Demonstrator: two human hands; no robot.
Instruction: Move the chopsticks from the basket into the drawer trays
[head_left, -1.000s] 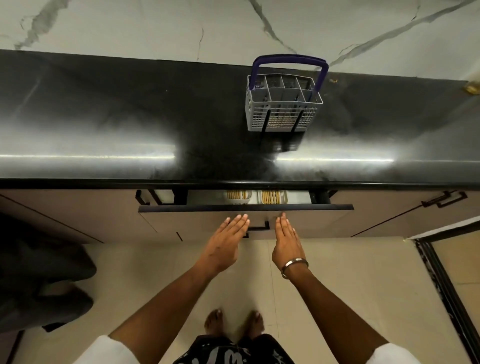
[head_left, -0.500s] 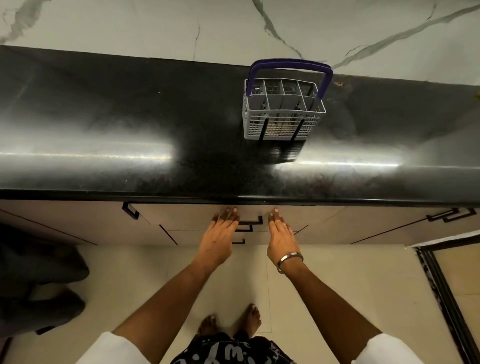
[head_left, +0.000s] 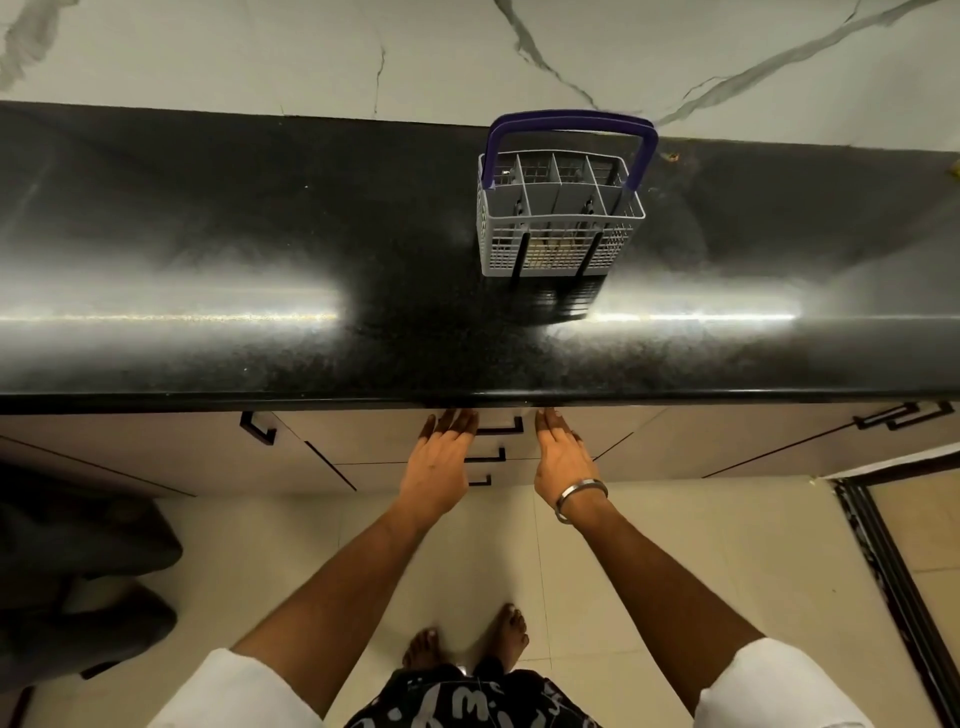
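Both hands flat on the drawer front, nothing held.

The left hand (head_left: 439, 465) and right hand (head_left: 563, 462) lie open, fingers straight and together, each grip empty, palms against the shut drawer (head_left: 395, 441) either side of its black handle (head_left: 501, 427). Beyond the fingertips, the glossy black tabletop (head_left: 208, 249) carries the grey basket (head_left: 558, 218) with its purple handle, well apart from both hands; the chopsticks can't be made out. Marble wall behind, pale tiled floor (head_left: 675, 545) below.
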